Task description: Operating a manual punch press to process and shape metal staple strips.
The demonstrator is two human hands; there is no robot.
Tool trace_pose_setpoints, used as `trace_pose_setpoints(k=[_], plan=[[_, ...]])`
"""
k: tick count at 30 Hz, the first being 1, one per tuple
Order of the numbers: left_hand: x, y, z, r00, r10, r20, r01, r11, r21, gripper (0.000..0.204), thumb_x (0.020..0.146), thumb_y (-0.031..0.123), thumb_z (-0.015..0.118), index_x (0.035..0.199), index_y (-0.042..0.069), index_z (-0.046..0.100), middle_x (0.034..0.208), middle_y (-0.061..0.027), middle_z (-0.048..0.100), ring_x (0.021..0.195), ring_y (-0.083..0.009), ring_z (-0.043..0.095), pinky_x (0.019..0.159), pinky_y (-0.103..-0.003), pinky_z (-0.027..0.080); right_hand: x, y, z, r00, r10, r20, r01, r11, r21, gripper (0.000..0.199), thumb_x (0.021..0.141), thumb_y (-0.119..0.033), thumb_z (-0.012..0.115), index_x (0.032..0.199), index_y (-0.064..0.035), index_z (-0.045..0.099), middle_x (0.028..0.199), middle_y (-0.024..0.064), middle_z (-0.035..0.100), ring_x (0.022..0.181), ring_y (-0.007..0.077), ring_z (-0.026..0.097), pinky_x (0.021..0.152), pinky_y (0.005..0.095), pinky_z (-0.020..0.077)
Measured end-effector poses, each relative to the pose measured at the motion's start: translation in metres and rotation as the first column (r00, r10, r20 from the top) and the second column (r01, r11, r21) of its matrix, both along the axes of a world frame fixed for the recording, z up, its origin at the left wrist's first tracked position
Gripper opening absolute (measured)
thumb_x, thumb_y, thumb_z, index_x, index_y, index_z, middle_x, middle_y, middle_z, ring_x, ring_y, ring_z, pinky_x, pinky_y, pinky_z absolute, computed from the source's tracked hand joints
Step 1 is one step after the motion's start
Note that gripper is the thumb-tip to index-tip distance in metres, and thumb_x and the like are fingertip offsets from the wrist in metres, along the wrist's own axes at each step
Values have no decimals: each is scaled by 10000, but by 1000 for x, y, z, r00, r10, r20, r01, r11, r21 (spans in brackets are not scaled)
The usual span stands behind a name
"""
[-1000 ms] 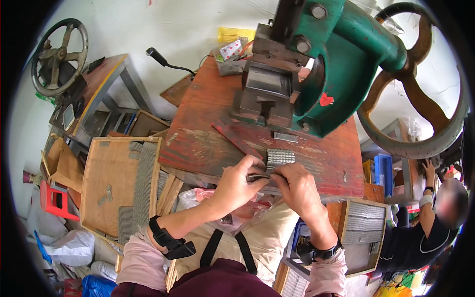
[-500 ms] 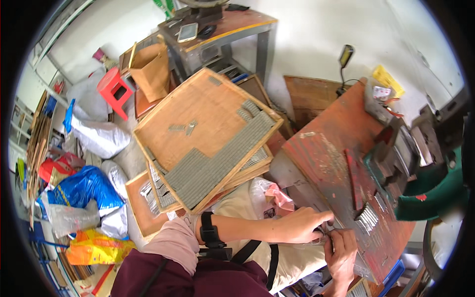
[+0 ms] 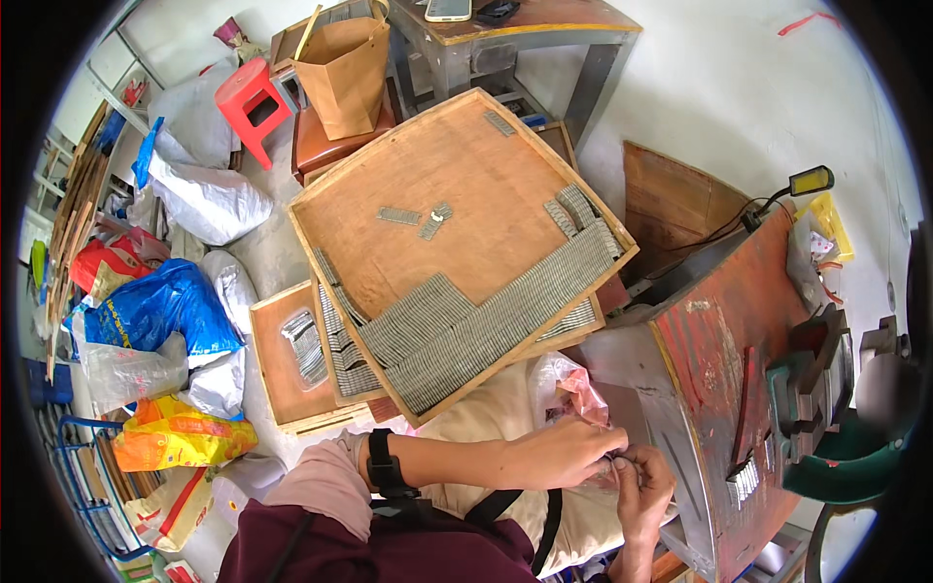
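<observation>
**Hands Meeting on a Small Metal Piece at the Bench's Near Edge**

Pinching together just off the near-left edge of the rust-red workbench (image 3: 724,340), both hands were closed on a small stack of grey metal strips (image 3: 616,464) held over the lap. The left hand (image 3: 569,452) came in from the left along an outstretched forearm wearing a black wrist strap (image 3: 381,464), its fingertips gripping the stack's left end. The right hand (image 3: 643,486) rose from below, fingers curled up around the right end. The strips lay between the two sets of fingertips, touching both, and neither hand was clearly the nearer. They were mostly hidden by the fingers, so their long axis could only be judged as running roughly left to right, from one hand to the other.

A pink and clear plastic bag (image 3: 569,384) sat just above the hands, against the bench's left side. On the benchtop near its lower edge another short row of grey strips (image 3: 743,478) lay beside the green press (image 3: 826,428), well to the right of the hands. To the upper left, a large wooden tray (image 3: 457,194) held long rows of similar strips along its lower-right rim, stacked over smaller trays (image 3: 282,360).
</observation>
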State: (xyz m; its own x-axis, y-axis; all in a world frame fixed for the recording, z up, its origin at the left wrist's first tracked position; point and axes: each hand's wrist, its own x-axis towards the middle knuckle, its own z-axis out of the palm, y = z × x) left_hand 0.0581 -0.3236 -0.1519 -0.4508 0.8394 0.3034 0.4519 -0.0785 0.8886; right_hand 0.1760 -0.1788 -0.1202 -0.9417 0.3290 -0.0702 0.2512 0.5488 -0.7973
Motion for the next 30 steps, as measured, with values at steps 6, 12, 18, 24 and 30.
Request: trace_pose_setpoints(k=[6,12,18,24,30], plan=[[-5,-5,-7,1000,18,-9,-18,1000,-8,291,804,114,661,1041,51,505,764,-131,607,629,-321,617,528,-391,493,-8,-10,-7,925,-358,-126,311,906,-286,88,792,18,640,864,42,594,858,130,639,771,191,608,707,284,477],[-4,-4,-10,995,98,25,-99,994,38,321,796,118,673,1053,41,498,832,-138,617,644,-320,625,536,-387,498,-13,-14,-7,979,-126,-162,126,992,-10,117,780,22,650,889,40,610,870,130,648,779,209,613,709,306,478],[-3,-5,-13,995,78,57,-77,997,-17,317,801,113,666,1053,31,493,857,-147,618,648,-329,623,537,-390,497,-17,-21,-7,977,-28,-213,84,963,257,64,793,34,618,847,33,583,824,124,631,745,228,602,692,324,479],[1,-7,-19,998,59,-17,-59,998,-13,311,807,106,656,1070,22,513,837,-133,611,639,-316,620,532,-370,495,-15,-19,-9,799,-500,-334,425,862,-276,65,883,-18,552,840,28,538,747,101,592,678,173,584,644,277,490],[4,-7,-22,976,45,-211,-9,986,169,379,763,66,639,1126,12,541,933,-77,599,799,-229,610,660,-318,525,6,2,-22,919,-163,358,390,269,-881,138,894,-91,605,861,41,581,718,66,565,554,138,538,478,234,445]])
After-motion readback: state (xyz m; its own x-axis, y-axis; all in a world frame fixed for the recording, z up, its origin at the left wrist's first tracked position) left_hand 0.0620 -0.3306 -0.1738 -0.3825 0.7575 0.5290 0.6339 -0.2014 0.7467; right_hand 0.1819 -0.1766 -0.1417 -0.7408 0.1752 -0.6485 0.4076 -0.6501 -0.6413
